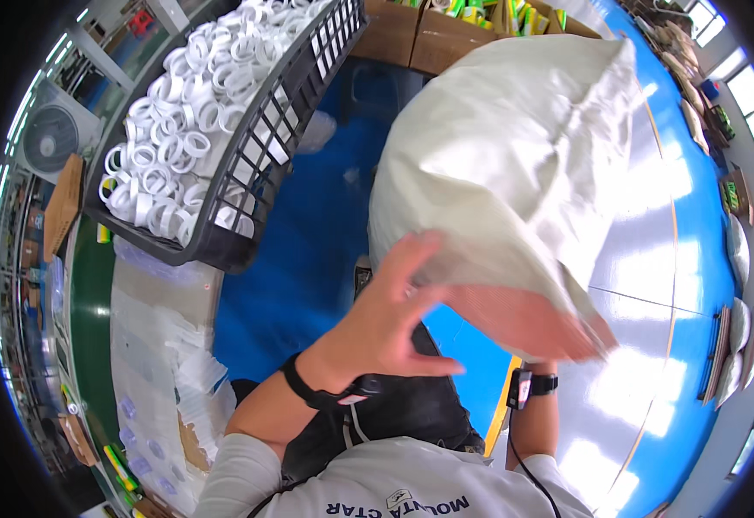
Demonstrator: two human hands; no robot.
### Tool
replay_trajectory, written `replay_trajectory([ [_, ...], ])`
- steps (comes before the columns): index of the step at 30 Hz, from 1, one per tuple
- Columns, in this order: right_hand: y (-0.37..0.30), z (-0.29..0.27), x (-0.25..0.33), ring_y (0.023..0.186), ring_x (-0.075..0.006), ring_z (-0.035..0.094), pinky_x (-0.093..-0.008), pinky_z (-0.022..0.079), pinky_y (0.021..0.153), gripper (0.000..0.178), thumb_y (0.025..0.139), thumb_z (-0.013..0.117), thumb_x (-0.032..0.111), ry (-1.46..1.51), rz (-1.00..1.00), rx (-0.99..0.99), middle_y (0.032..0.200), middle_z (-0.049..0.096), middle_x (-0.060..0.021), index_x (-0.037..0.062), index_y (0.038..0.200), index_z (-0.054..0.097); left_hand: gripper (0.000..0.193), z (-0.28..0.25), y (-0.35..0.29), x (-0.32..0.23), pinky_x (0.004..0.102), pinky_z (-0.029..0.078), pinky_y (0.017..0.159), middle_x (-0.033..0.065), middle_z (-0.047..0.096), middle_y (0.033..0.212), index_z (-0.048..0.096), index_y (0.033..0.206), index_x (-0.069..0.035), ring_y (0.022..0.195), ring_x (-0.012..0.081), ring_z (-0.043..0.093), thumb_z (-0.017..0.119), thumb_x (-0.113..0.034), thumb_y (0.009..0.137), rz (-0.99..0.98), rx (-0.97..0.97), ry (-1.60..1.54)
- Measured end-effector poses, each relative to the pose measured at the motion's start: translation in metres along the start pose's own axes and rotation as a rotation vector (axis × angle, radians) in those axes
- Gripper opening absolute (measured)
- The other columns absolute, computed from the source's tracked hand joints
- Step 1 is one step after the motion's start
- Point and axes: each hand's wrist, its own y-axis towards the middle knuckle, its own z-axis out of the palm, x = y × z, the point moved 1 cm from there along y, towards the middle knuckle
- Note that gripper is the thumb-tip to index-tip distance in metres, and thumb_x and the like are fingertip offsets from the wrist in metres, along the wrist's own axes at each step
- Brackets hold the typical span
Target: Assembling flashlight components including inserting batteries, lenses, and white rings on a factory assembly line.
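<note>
A large, full white woven sack bulges in front of me, its loose folded end with a pinkish-red patch hanging toward me. My left hand is beside the sack's near left side, fingers spread and nothing in them. Whether its fingertips touch the cloth is hard to see. My right forearm reaches up under the sack's near right corner. The sack hides that hand and its fingers; only the wrist with a black strap shows.
To the left stands a black plastic crate heaped with white rings. Cardboard boxes with green and yellow packs are at the far side. A bench with plastic film lies at my left; a grey fan stands behind it.
</note>
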Motion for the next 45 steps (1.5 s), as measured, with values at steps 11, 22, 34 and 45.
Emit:
replay_trajectory([
  [11,0.054,0.081,0.046,0.088,-0.0143,0.052,-0.0276,0.039,0.082,0.024,0.084,0.052,0.010,0.103,0.032,0.254,0.096,0.059,-0.0046,-0.0014,0.103,0.059,0.055,-0.009,0.041,-0.017,0.0428,0.045,0.078,0.0140,0.060,0.094,0.048,0.117,-0.001,0.091,0.0372,0.055,0.071,-0.014,0.070,-0.241,0.028,0.444],
  [22,0.070,0.150,0.056,0.123,-0.0230,0.037,-0.0291,0.024,0.104,0.022,0.082,0.049,0.003,0.052,-0.215,0.554,0.129,0.046,-0.0087,-0.0044,0.100,0.059,0.039,-0.040,-0.034,0.007,0.0444,0.048,0.075,0.0198,0.053,0.107,0.051,0.111,-0.002,0.092,0.0406,0.055,0.065,-0.011,0.075,-0.435,-0.181,0.620],
  [34,0.053,0.107,0.065,0.128,-0.0307,0.039,-0.0402,0.039,0.095,0.024,0.086,0.052,0.013,0.109,-0.013,0.639,0.142,0.037,-0.0128,0.0020,0.107,0.055,0.031,-0.043,-0.033,-0.005,0.0431,0.048,0.070,0.0184,0.056,0.100,0.054,0.103,-0.001,0.086,0.0397,0.056,0.065,-0.012,0.075,-0.463,-0.186,0.662],
  [45,0.073,0.026,0.100,0.128,-0.0282,0.038,-0.0444,0.036,0.101,0.027,0.095,0.039,0.028,0.755,-0.476,-0.134,0.133,0.045,-0.0119,0.0083,0.100,0.056,0.014,-0.033,-0.052,0.012,0.0404,0.045,0.082,0.0107,0.060,0.098,0.062,0.090,-0.006,0.092,0.0336,0.055,0.065,-0.012,0.078,-0.240,-0.139,0.440],
])
